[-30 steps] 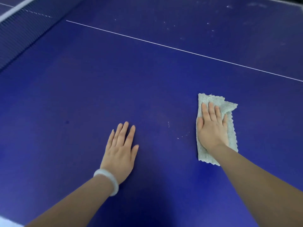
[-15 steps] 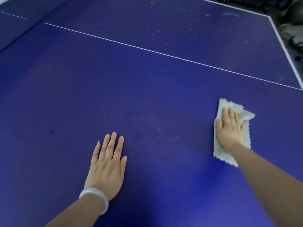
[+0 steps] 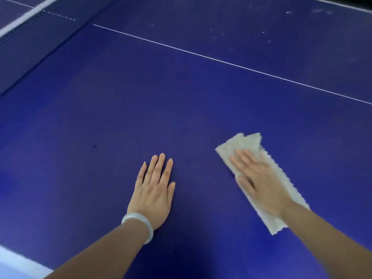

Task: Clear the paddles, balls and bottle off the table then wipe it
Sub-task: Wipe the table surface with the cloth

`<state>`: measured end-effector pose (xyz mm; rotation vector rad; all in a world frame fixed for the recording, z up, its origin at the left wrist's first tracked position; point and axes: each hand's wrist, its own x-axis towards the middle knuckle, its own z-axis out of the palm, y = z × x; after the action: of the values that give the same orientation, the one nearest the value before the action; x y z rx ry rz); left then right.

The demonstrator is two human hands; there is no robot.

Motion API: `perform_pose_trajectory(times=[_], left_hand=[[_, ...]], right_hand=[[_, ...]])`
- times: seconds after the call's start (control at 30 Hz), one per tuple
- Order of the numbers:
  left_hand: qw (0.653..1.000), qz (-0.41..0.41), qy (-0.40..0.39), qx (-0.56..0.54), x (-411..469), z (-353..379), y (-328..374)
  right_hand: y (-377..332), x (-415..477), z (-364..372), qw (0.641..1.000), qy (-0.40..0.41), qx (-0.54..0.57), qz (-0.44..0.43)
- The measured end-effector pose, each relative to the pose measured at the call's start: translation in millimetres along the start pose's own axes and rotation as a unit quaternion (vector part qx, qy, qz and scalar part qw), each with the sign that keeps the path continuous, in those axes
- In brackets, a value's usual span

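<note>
Two sets of fingers lay straight and flat. Those of my left hand [image 3: 155,190] pressed bare on the blue table-tennis table [image 3: 120,97], gripping nothing. Those of my right hand [image 3: 259,186] pressed down on a folded pale cloth [image 3: 245,143], which lay on the tabletop to the right of my left hand, apart from it. A pale bangle [image 3: 138,224] circled my left wrist. Beyond ran the white centre line [image 3: 221,61], with pale specks [image 3: 263,32] past it and the net [image 3: 30,41] at far left.
</note>
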<state>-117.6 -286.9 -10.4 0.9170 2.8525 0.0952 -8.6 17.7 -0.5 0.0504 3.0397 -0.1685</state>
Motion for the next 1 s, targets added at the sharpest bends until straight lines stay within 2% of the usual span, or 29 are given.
perform_pose_trajectory(times=[0.07, 0.1, 0.17, 0.23, 0.3, 0.37, 0.43, 0.47, 0.5, 0.53, 0.6, 0.63, 0.67, 0.7, 0.8, 0.87, 1.0], left_hand=[[1.0, 0.0, 0.002, 0.002, 0.4, 1.7, -0.3], [1.0, 0.0, 0.004, 0.003, 0.8, 1.7, -0.2], [1.0, -0.001, 0.004, 0.006, 0.8, 1.4, 0.2], [1.0, 0.002, 0.001, 0.007, -0.2, 1.2, 0.1], [1.0, 0.003, 0.002, 0.004, -1.2, 0.9, -0.2], [1.0, 0.004, 0.007, 0.003, -0.4, 0.7, 0.3], [1.0, 0.008, 0.005, -0.004, 0.4, 0.2, 0.6], [1.0, 0.008, 0.004, -0.007, 0.6, 0.0, 0.4], [1.0, 0.008, 0.006, -0.007, 0.5, 0.3, 0.0], [1.0, 0.007, 0.008, -0.004, 0.3, 1.1, -0.3], [1.0, 0.007, 0.008, 0.0, -0.6, 2.7, -0.5], [1.0, 0.008, 0.009, -0.002, -0.8, 3.2, -0.5], [1.0, 0.01, 0.011, -0.005, -0.9, 3.9, -0.6], [1.0, 0.013, 0.013, -0.006, -0.7, 4.4, -0.8], [1.0, 0.018, 0.02, -0.003, -1.3, 4.4, -1.6], [0.999, 0.019, 0.027, -0.009, -1.6, 3.9, -2.5], [0.998, 0.031, 0.034, -0.047, -1.3, 3.1, -6.2]], right_hand=[[26.3, 8.4, -7.8, 0.984, 0.02, 0.052, 0.17], [27.9, 18.7, -10.0, 0.971, 0.025, 0.076, 0.226], [3.6, 40.4, -10.0, 0.963, 0.033, 0.076, 0.257], [-34.2, 46.6, -3.6, 0.98, 0.027, 0.026, 0.193], [-77.4, 22.2, 7.6, 0.997, 0.007, -0.037, 0.065], [-98.2, -24.1, 14.9, 0.999, -0.015, -0.025, -0.018], [-83.5, -54.1, 12.1, 0.998, -0.031, -0.02, -0.059], [-68.0, -62.8, 12.0, 0.997, -0.032, -0.045, -0.05], [-50.3, -65.0, 9.5, 0.998, -0.033, -0.051, 0.001], [-34.4, -61.6, 5.9, 0.995, -0.026, -0.031, 0.087], [-18.5, -44.5, 1.0, 0.965, 0.002, 0.029, 0.26], [-23.1, -35.7, 0.9, 0.951, 0.011, 0.039, 0.306], [-34.6, -29.1, 2.5, 0.947, 0.015, 0.04, 0.317], [-51.2, -27.1, 6.4, 0.954, 0.014, 0.029, 0.3], [-115.5, -53.5, 21.6, 0.991, -0.002, -0.03, 0.134], [-137.8, -77.2, 27.3, 0.998, -0.013, -0.018, 0.057], [-136.2, -82.8, 24.5, 0.998, -0.027, -0.008, 0.053]])
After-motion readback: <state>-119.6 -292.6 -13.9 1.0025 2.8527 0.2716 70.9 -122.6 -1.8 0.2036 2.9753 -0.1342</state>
